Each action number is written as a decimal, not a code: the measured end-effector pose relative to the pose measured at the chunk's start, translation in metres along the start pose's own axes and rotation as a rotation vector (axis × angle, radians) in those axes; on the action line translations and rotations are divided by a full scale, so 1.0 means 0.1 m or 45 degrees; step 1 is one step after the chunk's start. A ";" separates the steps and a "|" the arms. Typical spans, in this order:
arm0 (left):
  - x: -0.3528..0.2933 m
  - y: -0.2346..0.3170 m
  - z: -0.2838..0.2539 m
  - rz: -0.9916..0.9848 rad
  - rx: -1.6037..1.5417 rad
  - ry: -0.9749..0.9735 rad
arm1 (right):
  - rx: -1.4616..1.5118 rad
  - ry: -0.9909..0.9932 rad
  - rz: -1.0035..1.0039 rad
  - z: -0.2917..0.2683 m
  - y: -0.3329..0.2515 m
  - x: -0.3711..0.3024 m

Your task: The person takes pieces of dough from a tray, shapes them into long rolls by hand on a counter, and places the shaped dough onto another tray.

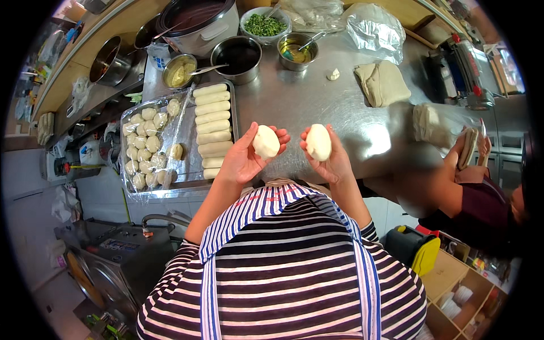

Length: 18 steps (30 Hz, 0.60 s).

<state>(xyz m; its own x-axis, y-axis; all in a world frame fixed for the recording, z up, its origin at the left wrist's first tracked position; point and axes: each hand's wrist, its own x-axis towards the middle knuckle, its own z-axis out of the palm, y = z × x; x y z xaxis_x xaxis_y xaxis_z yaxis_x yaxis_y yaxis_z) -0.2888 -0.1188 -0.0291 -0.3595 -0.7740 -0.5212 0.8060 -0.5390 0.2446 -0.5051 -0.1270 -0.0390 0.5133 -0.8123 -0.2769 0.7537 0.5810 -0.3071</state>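
In my left hand (242, 158) I hold a smooth, pale oval dough piece (266, 142), its thumb and fingers around the sides. A second oval dough piece (318, 143) sits in my right hand (335, 164), held between thumb and fingers. Both hands are raised side by side over the near edge of the steel table (294, 99), and the two pieces stay apart. Left of my left hand is a metal tray (233, 96) with a column of dough rolls (213, 116). Beside the rolls, several round dough balls (148, 129) lie partly under clear plastic wrap.
Along the back stand a pot of dark liquid (237, 59), a bowl of chopped greens (265, 24) and a bowl of yellow oil (298, 52). A folded dough sheet (383, 83) and a dough scrap (333, 74) lie right. Another person's hands (468, 148) hold dough at far right.
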 end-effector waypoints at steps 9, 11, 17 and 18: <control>-0.02 -0.01 0.15 -0.027 -0.103 0.038 | 0.368 0.218 0.225 -0.01 0.14 0.03; 0.06 -0.02 -0.04 -0.097 -0.164 -0.013 | 0.385 0.165 0.278 0.00 0.14 0.03; 0.08 0.01 -0.06 -0.209 -0.145 -0.238 | 0.197 0.119 0.219 -0.09 0.21 0.10; 0.06 0.01 0.02 -0.202 -0.107 -0.066 | 0.141 0.012 0.200 -0.13 0.22 0.10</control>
<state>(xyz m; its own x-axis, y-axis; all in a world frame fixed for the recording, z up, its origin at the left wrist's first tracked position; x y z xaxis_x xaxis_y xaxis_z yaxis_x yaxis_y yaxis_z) -0.2910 -0.1245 -0.0304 -0.5074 -0.6986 -0.5045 0.7728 -0.6279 0.0923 -0.4887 -0.1216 -0.0602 0.6249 -0.7111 -0.3223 0.7054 0.6911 -0.1572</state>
